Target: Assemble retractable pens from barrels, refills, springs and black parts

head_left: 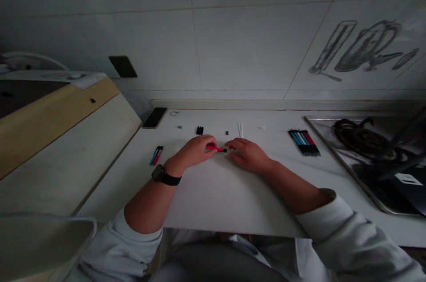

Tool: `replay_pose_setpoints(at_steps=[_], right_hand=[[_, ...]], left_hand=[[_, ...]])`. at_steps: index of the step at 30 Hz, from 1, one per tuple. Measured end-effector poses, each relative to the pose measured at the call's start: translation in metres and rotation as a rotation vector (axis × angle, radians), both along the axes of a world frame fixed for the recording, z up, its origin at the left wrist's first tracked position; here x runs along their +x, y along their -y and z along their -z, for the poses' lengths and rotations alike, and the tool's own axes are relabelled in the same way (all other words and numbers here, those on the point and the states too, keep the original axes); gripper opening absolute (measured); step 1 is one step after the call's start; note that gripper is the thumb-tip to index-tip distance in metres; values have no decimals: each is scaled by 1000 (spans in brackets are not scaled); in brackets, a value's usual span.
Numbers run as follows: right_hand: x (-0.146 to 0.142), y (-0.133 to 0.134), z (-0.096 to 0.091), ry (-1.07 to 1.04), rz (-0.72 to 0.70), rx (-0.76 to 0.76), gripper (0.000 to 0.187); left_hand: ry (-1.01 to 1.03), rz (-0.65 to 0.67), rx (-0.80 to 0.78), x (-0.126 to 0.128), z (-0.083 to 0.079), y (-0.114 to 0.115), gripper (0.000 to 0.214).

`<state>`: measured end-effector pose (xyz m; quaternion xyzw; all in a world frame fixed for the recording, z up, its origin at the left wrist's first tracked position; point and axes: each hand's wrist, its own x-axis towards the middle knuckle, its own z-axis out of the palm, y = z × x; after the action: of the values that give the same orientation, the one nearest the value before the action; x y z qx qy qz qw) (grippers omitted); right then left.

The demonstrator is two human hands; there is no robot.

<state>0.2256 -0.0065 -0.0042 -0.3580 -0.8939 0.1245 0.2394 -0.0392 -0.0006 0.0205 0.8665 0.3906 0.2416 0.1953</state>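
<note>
My left hand point(199, 150) is closed in a pinch on a red pen point(218, 149), which points right and ends in a black part. Just right of that end is my right hand point(250, 154), its thumb and fingers apart and nothing visible between them. Behind the hands lie several black pen parts point(199, 130), a small dark piece point(226, 133), thin white sticks point(240, 129), tiny white pieces point(262, 128) and tiny grey pieces point(179, 127). Blue, white and red pen pieces point(156, 156) rest left of my left hand.
Several blue, white and red pens point(303, 142) lie side by side at the right, by a gas stove point(362, 137). A phone point(155, 118) lies at the back left near a wire ring point(175, 113). A tiled wall point(239, 51) closes the back, a white cabinet point(66, 153) the left.
</note>
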Motion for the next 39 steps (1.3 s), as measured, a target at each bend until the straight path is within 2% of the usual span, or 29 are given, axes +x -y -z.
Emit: replay_pose_setpoints(at_steps=[3, 6, 14, 17, 20, 22, 25, 30, 33, 36, 39], right_hand=[[-1, -1, 0, 8, -5, 28, 22], [-1, -2, 1, -10, -35, 41, 14], [-2, -3, 3, -63, -46, 6, 14], [-1, -5, 6, -41, -33, -4, 19], [2, -8, 8, 7, 5, 8, 20], [6, -12, 8, 15, 78, 13, 19], [22, -24, 6, -40, 245, 37, 20], [75, -57, 6, -171, 619, 116, 32], [106, -73, 13, -138, 775, 87, 36], [122, -83, 23, -49, 818, 22, 34], [126, -89, 29, -3, 806, -5, 33]], left_hand=[[75, 23, 83, 11, 5, 2, 7], [191, 24, 55, 19, 12, 3, 8], [602, -45, -303, 32, 26, 0, 18], [758, -126, -412, 30, 31, -7, 29], [791, -234, -567, 27, 35, -12, 37], [768, -277, -646, 26, 36, -12, 39], [756, -285, -647, 24, 35, -12, 38], [728, -254, -584, 23, 35, -14, 36], [720, -238, -571, 23, 38, -16, 36], [688, -219, -561, 24, 40, -16, 35], [649, -200, -551, 24, 41, -16, 35]])
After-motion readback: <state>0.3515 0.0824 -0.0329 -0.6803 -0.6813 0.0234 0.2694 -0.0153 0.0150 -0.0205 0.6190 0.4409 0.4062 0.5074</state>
